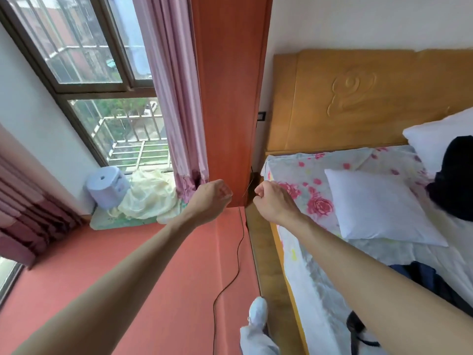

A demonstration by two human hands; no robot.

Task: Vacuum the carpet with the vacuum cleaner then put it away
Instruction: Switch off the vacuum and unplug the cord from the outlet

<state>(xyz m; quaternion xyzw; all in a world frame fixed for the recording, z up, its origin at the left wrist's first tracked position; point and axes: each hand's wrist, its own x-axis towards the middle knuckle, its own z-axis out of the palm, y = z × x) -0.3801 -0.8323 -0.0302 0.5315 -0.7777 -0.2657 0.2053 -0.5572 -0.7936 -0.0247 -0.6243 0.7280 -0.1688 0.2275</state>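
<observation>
Both arms reach forward, bare to the elbow. The left hand (pixel 212 194) is curled into a loose fist and holds nothing that shows. The right hand (pixel 271 198) is also curled, its fingertips pinched together; whether it grips the thin cord (pixel 239 252) just beside it cannot be told. That black cord runs in a slack curve down the smooth salmon-red surface (pixel 153 265) below the hands and out of the bottom edge. The vacuum cleaner itself is nowhere in view.

Behind the hands stands a reddish wood-grain panel (pixel 230 85), with a pleated pink curtain (pixel 176 103) to its left and a barred window (pixel 102 73) beyond. On the sill lie crumpled cream cloth (pixel 148 193) and a pale blue cylindrical object (pixel 107 187), hard to identify. To the right is a bed (pixel 320 265) with a rose-print sheet, a carved yellow wooden headboard (pixel 358 98), a white pillow (pixel 378 208) and a dark garment (pixel 455 180), partly cut off. A white shoe (pixel 258 312) shows at the bottom.
</observation>
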